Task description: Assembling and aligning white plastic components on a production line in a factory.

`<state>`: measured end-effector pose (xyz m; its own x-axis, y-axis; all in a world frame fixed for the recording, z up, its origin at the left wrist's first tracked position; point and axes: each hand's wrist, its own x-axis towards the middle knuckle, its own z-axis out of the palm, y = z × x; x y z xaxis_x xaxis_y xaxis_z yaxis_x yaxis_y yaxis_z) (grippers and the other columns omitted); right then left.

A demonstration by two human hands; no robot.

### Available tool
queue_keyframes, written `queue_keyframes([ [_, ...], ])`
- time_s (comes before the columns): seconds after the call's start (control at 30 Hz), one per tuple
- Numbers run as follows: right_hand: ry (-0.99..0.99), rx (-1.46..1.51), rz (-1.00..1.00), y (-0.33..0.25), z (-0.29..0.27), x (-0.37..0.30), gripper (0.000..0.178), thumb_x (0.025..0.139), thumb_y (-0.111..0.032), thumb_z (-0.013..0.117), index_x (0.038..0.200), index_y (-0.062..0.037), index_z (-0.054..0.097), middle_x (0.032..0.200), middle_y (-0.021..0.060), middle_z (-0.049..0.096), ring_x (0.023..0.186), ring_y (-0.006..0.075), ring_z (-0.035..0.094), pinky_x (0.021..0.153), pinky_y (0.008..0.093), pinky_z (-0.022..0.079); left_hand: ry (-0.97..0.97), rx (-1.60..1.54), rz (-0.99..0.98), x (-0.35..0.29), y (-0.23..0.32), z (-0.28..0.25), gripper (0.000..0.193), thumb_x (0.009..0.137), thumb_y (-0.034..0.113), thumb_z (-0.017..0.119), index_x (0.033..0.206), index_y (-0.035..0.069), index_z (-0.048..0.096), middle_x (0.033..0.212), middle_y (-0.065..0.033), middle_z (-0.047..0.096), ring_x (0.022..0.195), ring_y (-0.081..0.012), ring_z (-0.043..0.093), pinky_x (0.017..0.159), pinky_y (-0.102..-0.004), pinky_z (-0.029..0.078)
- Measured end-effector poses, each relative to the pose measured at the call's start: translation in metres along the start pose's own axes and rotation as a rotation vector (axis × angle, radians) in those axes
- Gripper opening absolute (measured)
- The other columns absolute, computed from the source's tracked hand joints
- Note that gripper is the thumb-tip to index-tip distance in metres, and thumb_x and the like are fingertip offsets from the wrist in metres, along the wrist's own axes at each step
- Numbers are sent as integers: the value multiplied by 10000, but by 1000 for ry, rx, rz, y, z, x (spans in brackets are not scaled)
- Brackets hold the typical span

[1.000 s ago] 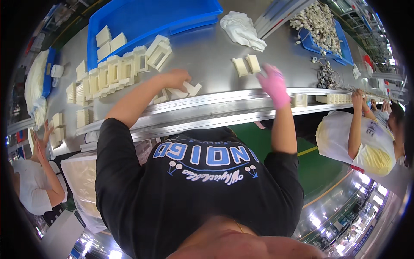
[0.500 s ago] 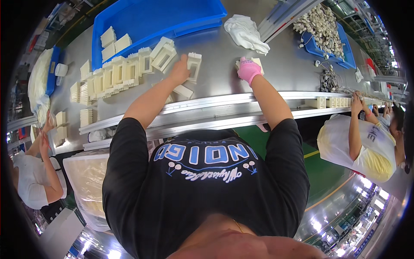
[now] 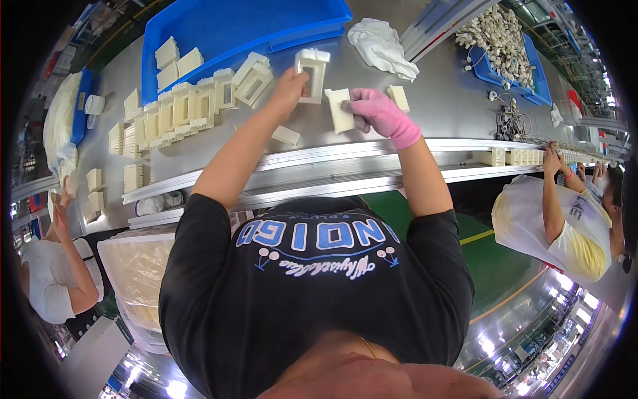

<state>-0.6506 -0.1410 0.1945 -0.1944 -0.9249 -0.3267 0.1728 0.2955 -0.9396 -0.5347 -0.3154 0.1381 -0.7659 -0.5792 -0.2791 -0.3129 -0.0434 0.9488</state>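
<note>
My bare left hand is closed around the left side of a cream plastic frame, an open rectangular housing held above the metal table. Close to its right, my right hand, in a pink glove with grey fingertips, pinches a flat cream plastic panel by its edge. The frame and the panel are near each other but apart. Another small cream panel lies on the table just beyond the glove. A loose cream piece rests below my left wrist.
A row of cream frames stands at the left, before a blue tray with several panels inside. A white cloth and a blue bin of cabled parts lie farther right. Metal rails edge the table. Co-workers sit on both sides.
My left hand has lifted the frame off the table. My right hand has picked up a panel and brought it left, toward the frame. Another panel behind it now shows.
</note>
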Motion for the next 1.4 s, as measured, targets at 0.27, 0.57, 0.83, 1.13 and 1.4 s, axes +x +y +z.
queue_keyframes([
  [0.27,667,-708,-503,13,52,21,299,769,-191,516,987,9,469,662,118,534,528,221,550,485,318,427,-39,-206,181,-36,4,28,351,905,342,354,1050,25,391,939,-101,494,876,-175,477,782,-312,396],
  [0.57,666,-669,-645,14,59,15,428,754,-57,572,1114,19,353,636,52,485,494,113,460,464,245,388,-63,-186,395,-46,9,25,323,921,279,309,1137,43,353,1034,-92,447,972,-148,414,855,-275,327],
  [0.83,711,-685,-707,9,58,14,408,757,-68,570,1105,-6,367,598,53,472,477,116,456,442,253,375,-102,-174,373,-46,14,26,330,919,291,319,1145,52,353,1026,-63,457,943,-126,424,829,-256,343],
  [1.13,275,-393,-378,-23,56,-15,373,754,-98,541,1109,-32,445,720,85,570,602,158,547,570,284,445,-348,-550,76,-44,8,25,382,877,290,431,1171,63,340,1031,-80,492,870,-178,552,625,-305,487],
  [1.4,317,-210,-674,-32,43,-33,537,671,-147,587,1169,-11,438,1027,84,512,956,187,479,852,292,367,-677,-223,61,-66,28,21,399,844,338,478,1075,13,452,875,-128,567,741,-190,593,536,-290,488],
])
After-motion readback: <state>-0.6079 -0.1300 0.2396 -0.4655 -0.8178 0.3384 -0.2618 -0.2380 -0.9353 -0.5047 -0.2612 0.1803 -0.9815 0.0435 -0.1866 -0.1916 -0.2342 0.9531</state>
